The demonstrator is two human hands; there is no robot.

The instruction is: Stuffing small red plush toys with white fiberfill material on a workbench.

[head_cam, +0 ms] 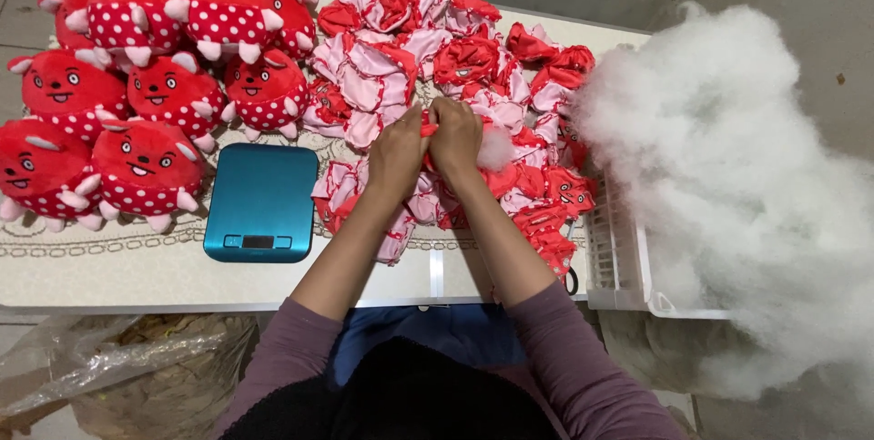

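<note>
My left hand (396, 153) and my right hand (455, 135) meet at the table's middle, both closed on one red plush toy skin (428, 131). A tuft of white stuffing (494, 151) bulges out beside my right hand. Under and around my hands lies a heap of unstuffed red-and-pink toy skins (382, 67), turned inside out. Several stuffed red plush toys (173, 94) with white dots and smiling faces are piled at the far left.
A teal flat kitchen scale (261, 202) lies left of my hands. A big mound of white stuffing (737, 185) fills a white crate (619, 267) at the right. A clear plastic bag (118, 358) sits below the table edge.
</note>
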